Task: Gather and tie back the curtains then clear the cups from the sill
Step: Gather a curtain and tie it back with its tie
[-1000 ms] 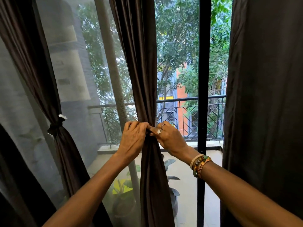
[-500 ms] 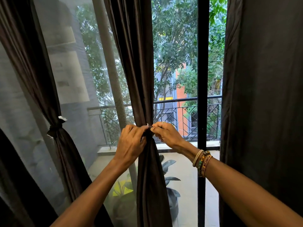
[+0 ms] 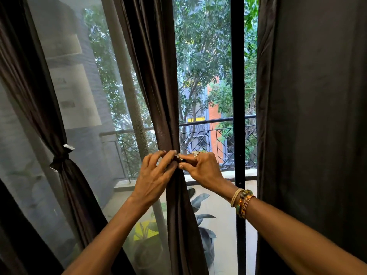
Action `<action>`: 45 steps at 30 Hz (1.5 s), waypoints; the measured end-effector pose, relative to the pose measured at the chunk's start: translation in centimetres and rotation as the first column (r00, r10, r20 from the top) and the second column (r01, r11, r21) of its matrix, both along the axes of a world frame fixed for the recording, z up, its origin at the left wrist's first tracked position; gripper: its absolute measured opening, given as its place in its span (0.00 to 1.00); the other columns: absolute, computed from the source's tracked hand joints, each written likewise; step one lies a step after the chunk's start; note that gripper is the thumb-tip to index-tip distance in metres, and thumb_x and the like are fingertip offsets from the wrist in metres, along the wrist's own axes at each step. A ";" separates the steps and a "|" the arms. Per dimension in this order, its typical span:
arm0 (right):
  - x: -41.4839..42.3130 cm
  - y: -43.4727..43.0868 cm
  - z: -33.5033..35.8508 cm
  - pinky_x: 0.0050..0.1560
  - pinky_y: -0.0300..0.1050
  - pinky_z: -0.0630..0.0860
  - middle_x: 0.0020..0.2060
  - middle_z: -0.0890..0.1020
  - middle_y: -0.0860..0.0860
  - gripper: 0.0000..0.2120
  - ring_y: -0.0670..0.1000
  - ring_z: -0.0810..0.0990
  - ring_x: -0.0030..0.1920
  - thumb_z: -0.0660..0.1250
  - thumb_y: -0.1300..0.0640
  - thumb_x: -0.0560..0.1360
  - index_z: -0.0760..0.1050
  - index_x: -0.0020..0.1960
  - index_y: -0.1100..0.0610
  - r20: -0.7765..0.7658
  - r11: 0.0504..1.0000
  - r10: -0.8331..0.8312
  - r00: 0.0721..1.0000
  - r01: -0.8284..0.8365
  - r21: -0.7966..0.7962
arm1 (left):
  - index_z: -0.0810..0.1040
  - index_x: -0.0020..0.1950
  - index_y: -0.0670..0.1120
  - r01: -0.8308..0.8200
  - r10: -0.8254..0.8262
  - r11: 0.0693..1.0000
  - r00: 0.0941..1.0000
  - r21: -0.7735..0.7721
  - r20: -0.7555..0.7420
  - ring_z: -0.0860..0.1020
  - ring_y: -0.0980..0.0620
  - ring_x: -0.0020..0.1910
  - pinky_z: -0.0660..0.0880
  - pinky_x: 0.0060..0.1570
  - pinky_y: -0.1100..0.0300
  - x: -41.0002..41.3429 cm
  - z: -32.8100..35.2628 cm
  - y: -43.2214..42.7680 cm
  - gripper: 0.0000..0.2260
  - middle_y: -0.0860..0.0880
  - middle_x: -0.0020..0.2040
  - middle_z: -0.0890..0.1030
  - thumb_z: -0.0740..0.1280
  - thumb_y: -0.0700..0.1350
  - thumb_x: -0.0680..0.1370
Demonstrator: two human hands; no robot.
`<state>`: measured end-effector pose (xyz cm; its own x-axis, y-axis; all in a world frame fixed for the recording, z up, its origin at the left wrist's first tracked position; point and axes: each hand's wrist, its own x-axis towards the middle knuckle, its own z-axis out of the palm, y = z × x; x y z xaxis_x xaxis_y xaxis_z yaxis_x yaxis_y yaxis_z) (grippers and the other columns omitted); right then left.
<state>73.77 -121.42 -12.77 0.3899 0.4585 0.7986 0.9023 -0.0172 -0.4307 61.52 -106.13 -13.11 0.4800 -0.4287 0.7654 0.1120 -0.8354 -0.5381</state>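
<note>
A dark brown middle curtain (image 3: 156,76) hangs gathered into a narrow bunch in front of the window. My left hand (image 3: 154,175) and my right hand (image 3: 202,169) meet at its waist, fingertips pinching a dark tie-back (image 3: 177,158) wrapped around the fabric. The tie itself is mostly hidden by my fingers. To the left, another brown curtain (image 3: 35,92) is cinched by a knotted tie (image 3: 60,157) with a white tag. A third curtain (image 3: 309,116) hangs loose on the right. No cups or sill are in view.
A black window frame bar (image 3: 237,96) runs vertically right of my hands. A sheer mesh panel (image 3: 79,96) covers the left glass. Outside are a balcony railing (image 3: 206,124), potted plants (image 3: 204,231) and trees.
My hands have drawn closer together at the curtain's waist, the left fingers lifting and spreading over the tie. The view has shifted slightly left.
</note>
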 end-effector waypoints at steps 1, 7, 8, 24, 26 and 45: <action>0.0 -0.1 -0.2 0.43 0.39 0.81 0.48 0.86 0.50 0.14 0.39 0.83 0.39 0.76 0.53 0.71 0.83 0.57 0.52 -0.001 1.000 0.015 1.000 -0.015 0.027 | 0.74 0.59 0.42 0.016 -0.016 1.000 1.000 0.020 -0.013 0.73 0.39 0.59 0.69 0.55 0.47 -0.1 0.1 0.1 0.09 0.43 0.65 0.76 0.63 0.41 0.80; 0.3 0.3 -0.5 0.40 0.43 0.81 0.42 0.87 0.53 0.11 0.47 0.82 0.39 0.75 0.54 0.73 0.85 0.55 0.56 0.186 0.999 0.014 0.982 -0.021 0.035 | 0.79 0.57 0.43 -0.008 0.000 0.997 0.995 -0.080 -0.101 0.76 0.42 0.58 0.70 0.56 0.50 -0.2 0.7 0.2 0.11 0.46 0.60 0.81 0.60 0.42 0.80; 0.4 0.3 -0.7 0.37 0.44 0.79 0.40 0.86 0.54 0.12 0.51 0.80 0.37 0.73 0.53 0.74 0.84 0.55 0.56 0.293 1.000 -0.014 0.956 0.015 -0.002 | 0.79 0.57 0.44 -0.012 0.000 0.995 0.994 -0.102 -0.113 0.75 0.43 0.59 0.69 0.56 0.50 -0.2 0.8 0.3 0.11 0.47 0.59 0.82 0.60 0.42 0.79; 2.2 -0.7 4.8 0.53 0.45 0.75 0.46 0.83 0.53 0.06 0.53 0.79 0.47 0.71 0.60 0.77 0.82 0.53 0.53 -0.165 0.761 0.284 0.945 -0.326 -0.561 | 0.73 0.47 0.45 0.125 -0.085 0.795 0.992 -0.594 0.095 0.70 0.49 0.43 0.67 0.42 0.58 0.1 0.6 -0.7 0.11 0.47 0.45 0.73 0.75 0.41 0.71; 2.7 -1.1 5.7 0.54 0.53 0.77 0.44 0.83 0.55 0.06 0.53 0.80 0.45 0.71 0.58 0.77 0.81 0.49 0.47 -0.272 0.682 0.312 0.910 -0.414 -0.603 | 0.74 0.42 0.45 0.147 -0.122 0.748 0.989 -0.647 0.083 0.70 0.55 0.39 0.64 0.38 0.63 0.1 0.4 -1.0 0.11 0.53 0.41 0.72 0.75 0.36 0.71; 1.7 0.1 1.8 0.47 0.47 0.81 0.40 0.87 0.55 0.05 0.49 0.83 0.37 0.71 0.61 0.76 0.85 0.50 0.59 -0.187 0.938 0.094 0.978 -0.150 -0.312 | 0.83 0.48 0.58 0.211 -0.246 0.011 0.948 -0.977 0.202 0.84 0.56 0.41 0.82 0.49 0.49 0.1 -2.1 -3.5 0.11 0.54 0.43 0.86 0.73 0.41 0.76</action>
